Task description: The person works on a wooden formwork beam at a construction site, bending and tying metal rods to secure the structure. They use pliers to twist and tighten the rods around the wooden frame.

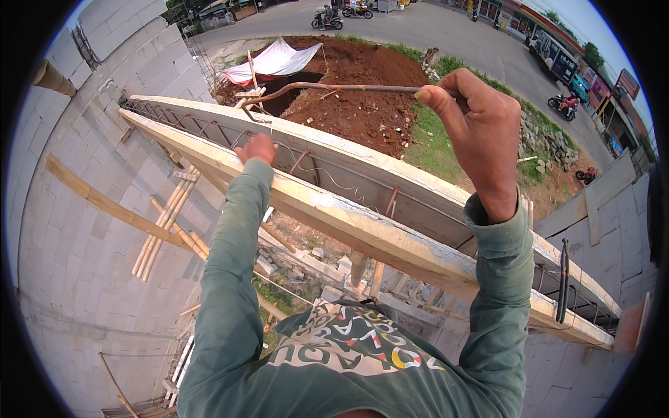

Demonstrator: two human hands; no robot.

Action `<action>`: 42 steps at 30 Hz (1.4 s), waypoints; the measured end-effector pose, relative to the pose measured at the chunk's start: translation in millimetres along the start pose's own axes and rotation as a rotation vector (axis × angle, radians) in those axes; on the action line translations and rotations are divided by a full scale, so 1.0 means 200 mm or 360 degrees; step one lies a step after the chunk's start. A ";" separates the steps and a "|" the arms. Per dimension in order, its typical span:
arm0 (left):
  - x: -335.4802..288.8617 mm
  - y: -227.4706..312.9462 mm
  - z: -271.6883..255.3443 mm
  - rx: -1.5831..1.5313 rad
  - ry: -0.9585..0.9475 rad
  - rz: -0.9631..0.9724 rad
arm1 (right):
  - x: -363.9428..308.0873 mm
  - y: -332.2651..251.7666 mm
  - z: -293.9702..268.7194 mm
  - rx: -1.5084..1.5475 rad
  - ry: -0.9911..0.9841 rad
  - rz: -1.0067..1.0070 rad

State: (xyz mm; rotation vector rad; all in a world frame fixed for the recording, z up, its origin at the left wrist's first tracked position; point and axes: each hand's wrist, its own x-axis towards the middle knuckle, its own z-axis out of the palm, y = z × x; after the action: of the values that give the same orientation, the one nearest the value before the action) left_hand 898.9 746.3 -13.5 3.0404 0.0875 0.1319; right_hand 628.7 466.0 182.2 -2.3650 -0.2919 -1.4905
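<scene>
My right hand (pixel 474 115) is raised above the far side of a long wooden form. It is closed on one end of a rusty bent steel rod (pixel 348 87). The rod reaches left, and its hooked end hangs over the form near my left hand (pixel 258 148). That hand is closed at the near board (pixel 334 207), its fingers mostly hidden in the trough, so what they grip cannot be made out. Beside it, a thin wire (pixel 327 174) curls loosely inside. Reinforcing bars with bent stirrups (pixel 212 129) run along the trough between the boards.
A dark bent bar (pixel 563 282) hangs over the form's right end. Grey block walls (pixel 90 230) stand at left, with bamboo poles (pixel 115 205) against them. Far below lie rubble, a red dirt mound (pixel 369 66), a white tarp (pixel 279 59) and a road with motorcycles.
</scene>
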 end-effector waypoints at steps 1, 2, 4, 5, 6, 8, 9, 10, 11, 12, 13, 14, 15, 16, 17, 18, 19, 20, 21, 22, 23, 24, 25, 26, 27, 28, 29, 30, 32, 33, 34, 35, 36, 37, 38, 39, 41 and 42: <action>0.04 -0.01 0.02 -0.0023 -0.0063 0.0032 | 0.00 0.00 0.00 0.0045 -0.0009 0.0046; 0.09 -0.04 0.02 -0.0046 -0.0136 0.0061 | 0.00 0.00 -0.01 0.0048 -0.0020 0.0045; 0.17 -0.07 0.03 -0.0275 -0.0440 0.0195 | 0.00 0.00 -0.01 0.0074 -0.0049 0.0065; 0.21 -0.08 0.02 -0.0481 -0.0671 0.0300 | 0.00 0.00 -0.02 0.0071 -0.0049 0.0057; 0.23 -0.09 0.02 -0.0660 -0.0881 0.0369 | 0.00 0.00 -0.02 0.0068 -0.0049 0.0049; 0.25 -0.09 0.05 -0.0743 -0.0712 0.0261 | 0.00 -0.01 -0.02 0.0062 -0.0047 0.0028; 0.24 -0.08 0.06 -0.0786 -0.0584 0.0165 | -0.01 -0.01 -0.02 0.0062 -0.0047 0.0015; 0.23 -0.08 0.07 -0.0561 -0.0308 0.0166 | -0.01 -0.01 -0.02 0.0085 -0.0056 0.0010; 0.21 -0.08 0.08 -0.0350 0.0004 0.0145 | -0.01 -0.01 -0.02 0.0092 -0.0069 0.0035; 0.20 -0.08 0.08 -0.0158 0.0281 0.0143 | -0.01 -0.01 -0.02 0.0119 -0.0086 0.0069; 0.19 -0.09 0.06 -0.0072 0.0449 0.0082 | -0.01 -0.01 -0.02 0.0165 -0.0102 0.0095; 0.20 -0.12 0.04 -0.0008 0.0581 0.0040 | -0.01 -0.01 -0.03 0.0208 -0.0122 0.0146; 0.21 -0.15 0.00 0.0058 0.0709 -0.0005 | -0.01 0.00 -0.03 0.0274 -0.0143 0.0189; 0.24 -0.18 -0.03 -0.0051 0.0769 0.0050 | 0.00 0.01 -0.04 0.0343 -0.0164 0.0234; 0.27 -0.21 -0.09 -0.0157 0.0828 0.0104 | 0.00 0.01 -0.05 0.0349 -0.0120 0.0248; 0.30 -0.25 -0.14 -0.0250 0.0898 0.0175 | 0.01 0.02 -0.06 0.0359 -0.0079 0.0264; 0.33 -0.30 -0.21 -0.0569 0.0946 0.0231 | 0.01 0.03 -0.07 0.0359 -0.0063 0.0285; 0.34 -0.33 -0.27 -0.0879 0.0952 0.0259 | 0.02 0.04 -0.10 0.0351 -0.0057 0.0292; 0.35 -0.35 -0.35 -0.1438 0.0939 0.0287 | 0.03 0.04 -0.11 0.0459 -0.0013 0.0251; 0.35 -0.38 -0.44 -0.1739 0.0908 0.0366 | 0.02 0.04 -0.12 0.0538 0.0028 0.0249; 0.36 -0.38 -0.54 -0.1949 0.0883 0.0394 | 0.01 0.04 -0.13 0.0622 0.0061 0.0250; 0.35 -0.40 -0.67 -0.1809 0.0946 0.0374 | 0.00 0.03 -0.13 0.0653 0.0084 0.0251; 0.33 -0.42 -0.79 -0.1569 0.1063 0.0363 | -0.01 0.02 -0.13 0.0689 0.0107 0.0252; 0.30 -0.45 -0.93 -0.1365 0.1154 0.0281 | -0.02 0.02 -0.13 0.0704 0.0109 0.0276; 0.25 -0.48 -1.04 -0.1235 0.1245 0.0300 | -0.02 0.02 -0.12 0.0820 0.0105 0.0304; 0.18 -0.51 -1.13 -0.1133 0.1320 0.0373 | -0.03 0.03 -0.12 0.0908 0.0074 0.0362; 0.11 -0.54 -1.21 -0.1045 0.1382 0.0451 | -0.03 0.03 -0.12 0.0982 0.0051 0.0431; 0.03 -0.57 -1.28 -0.0961 0.1426 0.0534 | -0.02 0.05 -0.12 0.1115 0.0007 0.0527; -0.14 -0.66 -1.38 -0.0826 0.1438 0.0681 | -0.02 0.06 -0.13 0.1505 -0.0241 0.0604; -0.22 -0.71 -1.41 -0.0795 0.1390 0.0723 | -0.02 0.06 -0.13 0.1633 -0.0305 0.0605; -0.29 -0.78 -1.43 -0.0792 0.1308 0.0734 | -0.02 0.06 -0.14 0.1859 -0.0515 0.0522; -0.34 -0.85 -1.44 -0.0867 0.1128 0.0683 | -0.02 0.04 -0.14 0.1836 -0.0519 0.0712; -0.39 -0.92 -1.45 -0.0939 0.0951 0.0632 | -0.04 0.00 -0.14 0.1822 -0.0547 0.0756; -0.43 -0.98 -1.45 -0.1011 0.0775 0.0579 | -0.06 -0.04 -0.13 0.1793 -0.0533 0.0820; -0.46 -1.02 -1.46 -0.1081 0.0604 0.0529 | -0.08 -0.09 -0.12 0.1777 -0.0667 0.0866; -0.50 -1.04 -1.37 -0.0670 0.0993 0.0684 | -0.10 -0.14 -0.11 0.1744 -0.0750 0.0929; -0.58 -1.00 -1.22 -0.0310 0.1322 0.0938 | -0.14 -0.24 -0.06 0.1710 -0.0887 0.1020; -0.67 -0.97 -1.16 -0.0387 0.1277 0.1053 | -0.17 -0.28 -0.02 0.1706 -0.0940 0.1050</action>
State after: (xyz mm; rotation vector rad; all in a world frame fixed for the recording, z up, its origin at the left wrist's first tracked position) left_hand 735.3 953.0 186.3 2.4529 -0.8015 1.2683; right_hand 591.1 516.5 163.3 -1.6461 -0.2923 -0.1696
